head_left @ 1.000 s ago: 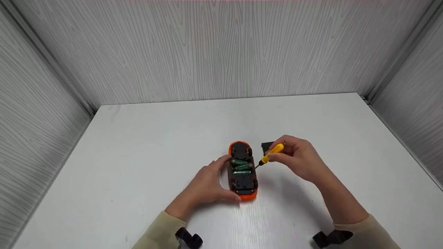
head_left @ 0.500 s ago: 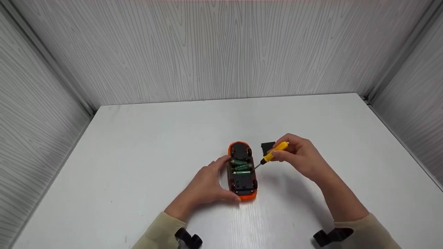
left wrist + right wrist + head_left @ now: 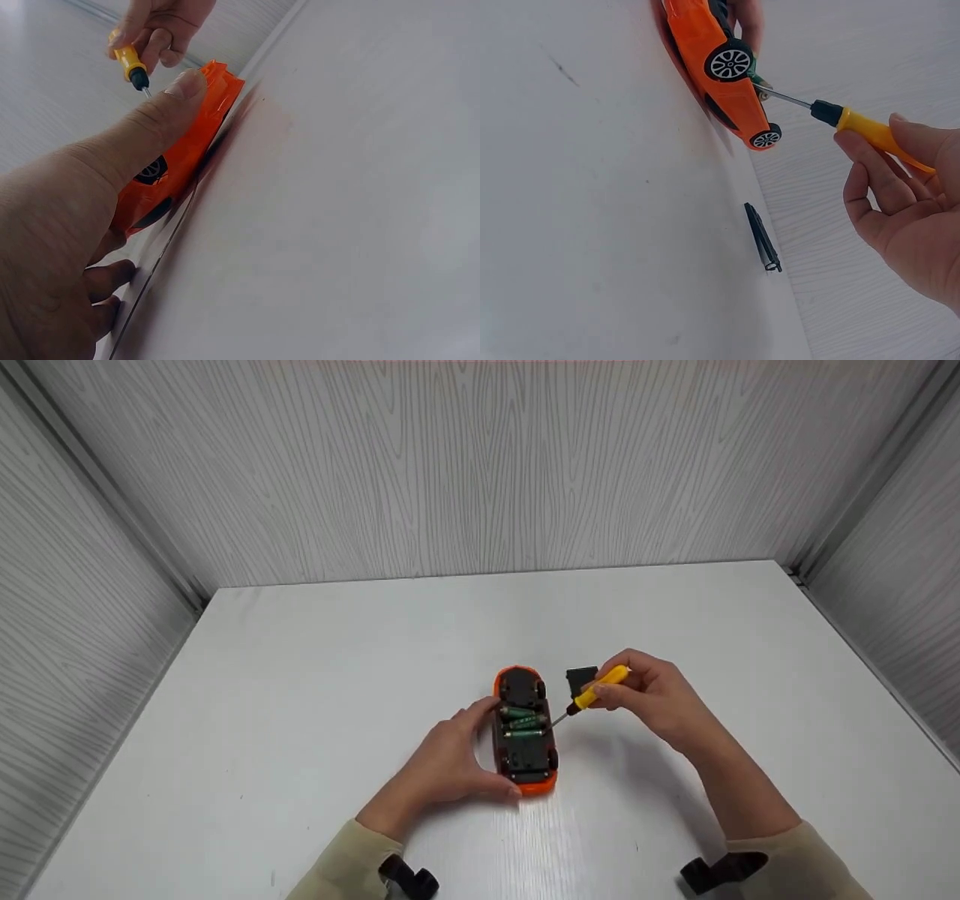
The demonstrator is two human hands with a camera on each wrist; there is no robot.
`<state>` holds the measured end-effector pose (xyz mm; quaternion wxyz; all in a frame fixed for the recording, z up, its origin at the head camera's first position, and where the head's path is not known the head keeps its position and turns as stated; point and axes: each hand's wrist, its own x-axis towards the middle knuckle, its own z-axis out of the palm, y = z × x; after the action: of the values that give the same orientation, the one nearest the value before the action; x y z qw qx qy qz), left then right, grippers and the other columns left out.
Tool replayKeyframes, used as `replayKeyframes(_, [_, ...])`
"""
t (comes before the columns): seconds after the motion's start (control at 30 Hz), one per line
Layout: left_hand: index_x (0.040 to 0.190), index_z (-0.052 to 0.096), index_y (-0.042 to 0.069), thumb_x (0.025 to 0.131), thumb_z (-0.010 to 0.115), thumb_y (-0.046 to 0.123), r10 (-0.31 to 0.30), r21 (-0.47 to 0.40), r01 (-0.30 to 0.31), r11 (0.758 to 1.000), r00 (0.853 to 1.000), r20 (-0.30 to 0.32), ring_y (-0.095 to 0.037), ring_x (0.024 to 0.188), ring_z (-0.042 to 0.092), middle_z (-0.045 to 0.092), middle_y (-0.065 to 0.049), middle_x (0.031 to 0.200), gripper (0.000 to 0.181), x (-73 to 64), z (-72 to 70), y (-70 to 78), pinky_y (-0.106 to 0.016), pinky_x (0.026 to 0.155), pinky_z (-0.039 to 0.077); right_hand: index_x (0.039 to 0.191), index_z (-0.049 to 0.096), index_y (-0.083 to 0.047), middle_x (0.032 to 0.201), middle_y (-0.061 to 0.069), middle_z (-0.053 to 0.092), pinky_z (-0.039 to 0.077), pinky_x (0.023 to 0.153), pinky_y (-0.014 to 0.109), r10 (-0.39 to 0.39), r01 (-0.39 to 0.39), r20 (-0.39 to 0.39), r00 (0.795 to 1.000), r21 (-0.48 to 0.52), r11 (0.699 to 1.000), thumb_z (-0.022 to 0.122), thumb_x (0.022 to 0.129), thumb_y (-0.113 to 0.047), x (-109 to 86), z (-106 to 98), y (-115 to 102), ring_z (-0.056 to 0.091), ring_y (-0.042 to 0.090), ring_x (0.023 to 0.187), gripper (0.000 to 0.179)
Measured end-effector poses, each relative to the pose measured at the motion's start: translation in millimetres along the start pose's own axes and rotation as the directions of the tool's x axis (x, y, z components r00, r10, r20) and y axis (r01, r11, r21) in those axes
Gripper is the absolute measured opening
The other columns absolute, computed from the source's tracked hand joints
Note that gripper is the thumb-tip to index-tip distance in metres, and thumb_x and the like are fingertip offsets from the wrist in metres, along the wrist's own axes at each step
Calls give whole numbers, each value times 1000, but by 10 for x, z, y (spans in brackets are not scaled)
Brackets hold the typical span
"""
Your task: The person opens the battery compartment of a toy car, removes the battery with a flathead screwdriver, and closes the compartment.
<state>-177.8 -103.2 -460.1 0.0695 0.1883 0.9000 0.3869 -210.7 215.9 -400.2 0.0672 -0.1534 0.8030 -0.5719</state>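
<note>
An orange toy car [image 3: 527, 757] lies upside down on the table, its black underside up. Several green batteries [image 3: 524, 723] show in its uncovered battery compartment, some askew. My left hand [image 3: 450, 757] grips the car from the left, thumb at the near end and fingers farther up the side; in the left wrist view the thumb [image 3: 150, 124] lies along the orange body. Between thumb and fingers, my right hand [image 3: 649, 697] pinches a yellow-handled screwdriver [image 3: 604, 685]. Its metal shaft [image 3: 784, 97] slants down to the compartment's right edge, the tip beside the batteries.
A small black battery cover [image 3: 580, 679] lies on the white table [image 3: 337, 660] just right of the car, partly behind the right hand. Grey wood-grain panels [image 3: 480, 472] stand at the back and both sides.
The screwdriver's handle and my right hand have shifted slightly right and up, showing more of the black cover. My left hand and the car have stayed in place.
</note>
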Motion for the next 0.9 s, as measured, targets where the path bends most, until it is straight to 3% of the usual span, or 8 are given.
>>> replayKeyframes(0.37, [165,37,25,57,100,65,-2,4,2,1000,1000,2,-29,144,48,52,-4,158,131,-10,17,12,-49,119,38,121,63,2,112,18,77,60,93,35,30,-32,20,999,104,994,74,103,-19,-5,-60,119,74,42,106,29])
replayKeyframes(0.9, [165,37,26,58,99,65,-4,2,4,1000,1000,6,-29,141,50,53,-3,156,129,-29,29,6,-49,118,40,119,65,-1,111,17,76,60,91,34,27,-27,3,1000,66,997,74,102,-16,-18,-44,66,76,38,103,24])
